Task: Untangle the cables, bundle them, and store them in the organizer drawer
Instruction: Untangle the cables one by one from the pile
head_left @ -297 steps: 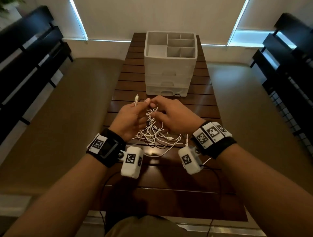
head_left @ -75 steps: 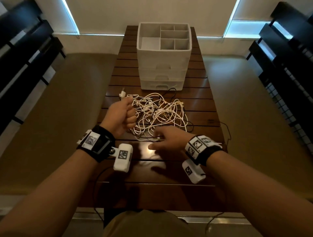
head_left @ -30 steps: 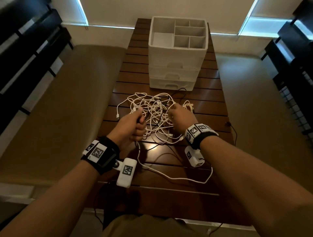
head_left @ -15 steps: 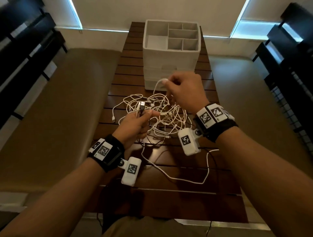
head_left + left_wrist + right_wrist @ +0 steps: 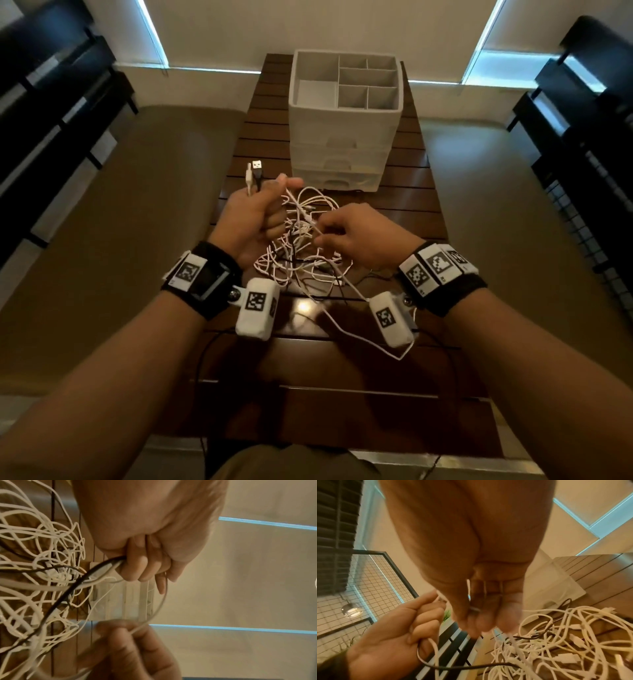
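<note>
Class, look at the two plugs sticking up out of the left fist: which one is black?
The black plug is the one on the right of the pair, with a silver metal end. The white plug beside it is slimmer. Both stick up from the left hand.

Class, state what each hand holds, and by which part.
The left hand grips a black and a white cable just below their plugs. The right hand pinches one white cable mid-length above the tangle.

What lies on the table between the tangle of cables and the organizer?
Only bare tabletop separates the cable tangle from the organizer, seen in the head view.
</note>
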Demonstrator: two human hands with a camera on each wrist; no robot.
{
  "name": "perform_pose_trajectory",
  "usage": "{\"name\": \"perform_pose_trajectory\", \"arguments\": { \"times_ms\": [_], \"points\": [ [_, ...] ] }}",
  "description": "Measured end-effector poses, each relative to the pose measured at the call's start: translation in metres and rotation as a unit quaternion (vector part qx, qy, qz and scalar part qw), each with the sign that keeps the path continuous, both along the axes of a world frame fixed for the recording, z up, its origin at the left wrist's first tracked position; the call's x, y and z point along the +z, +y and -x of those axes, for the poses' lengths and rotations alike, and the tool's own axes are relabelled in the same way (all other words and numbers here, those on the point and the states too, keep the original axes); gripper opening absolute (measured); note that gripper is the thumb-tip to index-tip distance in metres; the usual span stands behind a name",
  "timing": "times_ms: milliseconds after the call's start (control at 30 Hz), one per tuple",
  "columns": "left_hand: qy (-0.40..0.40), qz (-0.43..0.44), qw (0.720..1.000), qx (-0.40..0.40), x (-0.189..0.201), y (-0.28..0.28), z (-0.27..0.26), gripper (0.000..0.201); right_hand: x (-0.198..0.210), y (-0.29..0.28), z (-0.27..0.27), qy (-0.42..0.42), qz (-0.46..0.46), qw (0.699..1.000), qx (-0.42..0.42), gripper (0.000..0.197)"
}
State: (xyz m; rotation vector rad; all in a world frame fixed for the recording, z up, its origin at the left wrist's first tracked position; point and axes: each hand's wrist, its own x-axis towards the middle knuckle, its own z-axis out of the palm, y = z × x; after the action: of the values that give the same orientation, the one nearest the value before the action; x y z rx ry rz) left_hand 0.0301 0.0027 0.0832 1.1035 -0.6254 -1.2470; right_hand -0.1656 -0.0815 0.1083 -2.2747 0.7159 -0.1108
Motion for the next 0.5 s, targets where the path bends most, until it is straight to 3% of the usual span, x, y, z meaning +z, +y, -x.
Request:
{"name": "perform_pose_trajectory", "arguments": {
  "times_ms": [133,233,267,433,500],
  "points": [
    [-0.069,-0.021,0.994,-0.079,-0.002,0.015,0.015,0.035,0.019,-0.002,-0.003,-0.194,-0.106,0.973,-0.07,0.018],
    [-0.095,-0.009,0.986,-0.136,-0.009,0.022,0.031,0.034,0.043,-0.002,-0.013,-0.25,-0.134,0.958,-0.042,0.023],
    [-0.095,-0.006,0.986,-0.139,-0.01,0.022,0.031,0.028,0.049,-0.001,-0.015,-0.255,-0.127,0.958,-0.025,0.024],
    [-0.182,-0.071,0.976,-0.095,-0.033,0.017,0.017,0.034,0.078,0.005,-0.018,-0.354,-0.092,0.931,0.009,0.024],
    [-0.187,-0.108,0.974,-0.066,-0.043,0.017,0.015,0.033,0.078,0.002,-0.018,-0.357,-0.075,0.931,0.001,0.024]
  ]
}}
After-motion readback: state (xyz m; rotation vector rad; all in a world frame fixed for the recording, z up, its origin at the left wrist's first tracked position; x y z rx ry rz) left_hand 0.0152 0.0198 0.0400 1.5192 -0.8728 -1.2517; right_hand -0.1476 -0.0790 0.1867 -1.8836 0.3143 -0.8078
